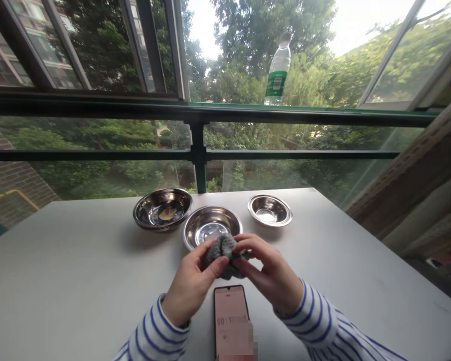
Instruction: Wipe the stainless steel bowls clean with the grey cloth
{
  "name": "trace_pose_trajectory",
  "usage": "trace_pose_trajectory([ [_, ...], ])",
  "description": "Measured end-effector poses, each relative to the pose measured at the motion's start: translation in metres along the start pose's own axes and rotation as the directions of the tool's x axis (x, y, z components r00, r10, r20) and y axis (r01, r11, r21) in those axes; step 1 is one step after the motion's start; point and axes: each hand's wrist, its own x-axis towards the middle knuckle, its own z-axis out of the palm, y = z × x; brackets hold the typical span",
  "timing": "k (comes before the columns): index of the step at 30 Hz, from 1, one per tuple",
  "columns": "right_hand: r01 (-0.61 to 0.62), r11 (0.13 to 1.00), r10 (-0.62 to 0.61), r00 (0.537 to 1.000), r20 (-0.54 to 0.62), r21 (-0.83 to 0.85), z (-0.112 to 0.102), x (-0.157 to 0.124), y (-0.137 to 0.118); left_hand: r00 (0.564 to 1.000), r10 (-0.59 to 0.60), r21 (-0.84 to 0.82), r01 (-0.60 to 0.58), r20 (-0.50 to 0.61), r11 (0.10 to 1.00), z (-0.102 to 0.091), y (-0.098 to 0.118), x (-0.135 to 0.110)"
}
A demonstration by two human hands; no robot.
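Note:
Both my hands hold a crumpled grey cloth just above the table, in front of the middle steel bowl. My left hand pinches the cloth's left side with thumb and fingers. My right hand grips its right side, fingers curled over the top. Both sleeves are white with blue stripes. A phone lies flat on the table between my wrists, its screen lit with a timer.
A larger steel bowl sits at the back left and a smaller one at the back right on the white table. A plastic water bottle stands on the window rail behind.

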Motion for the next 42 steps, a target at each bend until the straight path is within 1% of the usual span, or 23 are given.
trace_pose_trajectory([
  [3, -0.121, 0.971, 0.126, 0.992, -0.009, 0.207, -0.007, 0.005, 0.0, 0.999, -0.034, -0.015, 0.034, 0.037, 0.999, -0.006, 0.005, 0.0],
  [6, -0.15, 0.947, 0.168, 0.985, -0.037, 0.285, -0.011, 0.01, 0.002, 0.999, -0.002, 0.057, 0.004, -0.038, 0.998, -0.008, 0.01, 0.0],
  [8, -0.127, 0.948, 0.153, 0.986, -0.068, 0.29, -0.011, 0.012, 0.001, 0.995, 0.055, 0.146, -0.041, -0.087, 0.988, -0.008, 0.012, 0.001],
  [10, -0.081, 0.962, 0.109, 0.989, -0.095, 0.26, -0.011, 0.011, -0.002, 0.986, 0.137, 0.282, -0.105, -0.098, 0.954, -0.009, 0.011, 0.002],
  [12, 0.009, 0.982, 0.012, 0.994, -0.105, 0.189, -0.01, 0.01, -0.006, 0.967, 0.222, 0.406, -0.153, -0.128, 0.901, -0.011, 0.01, 0.003],
  [13, 0.075, 0.987, -0.062, 0.994, -0.095, 0.143, -0.01, 0.009, -0.007, 0.96, 0.236, 0.422, -0.152, -0.154, 0.894, -0.011, 0.01, 0.003],
  [14, 0.152, 0.984, -0.145, 0.986, -0.082, 0.089, -0.009, 0.008, -0.008, 0.959, 0.219, 0.396, -0.133, -0.18, 0.909, -0.01, 0.01, 0.002],
  [15, 0.232, 0.972, -0.23, 0.971, -0.063, 0.027, -0.009, 0.006, -0.009, 0.965, 0.171, 0.322, -0.1, -0.2, 0.941, -0.01, 0.01, 0.001],
  [17, 0.354, 0.929, -0.359, 0.933, -0.028, -0.11, -0.006, 0.002, -0.008, 0.984, 0.021, 0.082, -0.006, -0.179, 0.997, -0.006, 0.012, -0.002],
  [18, 0.389, 0.903, -0.398, 0.917, -0.015, -0.18, -0.004, 0.0, -0.007, 0.989, -0.045, -0.038, 0.039, -0.144, 0.999, -0.004, 0.013, -0.004],
  [20, 0.42, 0.86, -0.433, 0.901, 0.022, -0.289, 0.0, -0.005, -0.006, 0.989, -0.114, -0.19, 0.095, -0.089, 0.977, -0.001, 0.013, -0.006],
  [21, 0.427, 0.845, -0.435, 0.899, 0.051, -0.321, 0.001, -0.007, -0.005, 0.99, -0.118, -0.213, 0.097, -0.084, 0.972, 0.0, 0.013, -0.007],
  [23, 0.431, 0.832, -0.429, 0.899, 0.085, -0.35, 0.001, -0.01, -0.005, 0.991, -0.089, -0.193, 0.069, -0.098, 0.979, 0.0, 0.01, -0.007],
  [24, 0.419, 0.836, -0.419, 0.904, 0.079, -0.354, 0.0, -0.011, -0.005, 0.992, -0.074, -0.173, 0.056, -0.098, 0.983, -0.001, 0.008, -0.007],
  [26, 0.348, 0.873, -0.364, 0.931, 0.019, -0.341, -0.004, -0.01, -0.004, 0.997, -0.057, -0.154, 0.047, -0.059, 0.987, -0.003, 0.005, -0.006],
  [28, 0.226, 0.933, -0.244, 0.969, -0.029, -0.281, -0.008, -0.006, -0.002, 0.999, -0.041, -0.141, 0.043, 0.022, 0.989, -0.003, 0.004, -0.006],
  [30, 0.101, 0.984, -0.099, 0.995, 0.017, -0.145, -0.008, -0.001, 0.001, 0.997, -0.011, -0.121, 0.021, 0.082, 0.992, 0.0, 0.005, -0.006],
  [33, -0.039, 0.996, 0.03, 0.994, 0.105, 0.082, -0.004, 0.005, 0.005, 0.995, 0.007, -0.08, 0.001, 0.102, 0.997, 0.004, 0.009, -0.004],
  [35, -0.086, 0.987, 0.077, 0.994, 0.074, 0.136, -0.001, 0.007, 0.007, 0.998, 0.033, -0.003, -0.033, 0.052, 0.999, 0.002, 0.011, -0.001],
  [37, -0.109, 0.988, 0.112, 0.993, -0.023, 0.105, -0.002, 0.009, 0.01, 0.994, 0.082, 0.134, -0.073, -0.065, 0.988, -0.005, 0.011, 0.003],
  [38, -0.108, 0.992, 0.113, 0.99, -0.082, 0.063, -0.003, 0.01, 0.011, 0.983, 0.111, 0.207, -0.078, -0.148, 0.975, -0.011, 0.01, 0.004],
  [40, -0.067, 0.995, 0.051, 0.977, -0.207, -0.069, -0.008, 0.011, 0.015, 0.949, 0.083, 0.248, -0.005, -0.305, 0.969, -0.024, 0.005, 0.007],
  [42, 0.027, 0.968, -0.098, 0.955, -0.28, -0.248, -0.012, 0.011, 0.019, 0.898, 0.002, 0.178, 0.086, -0.44, 0.98, -0.035, -0.003, 0.009],
])
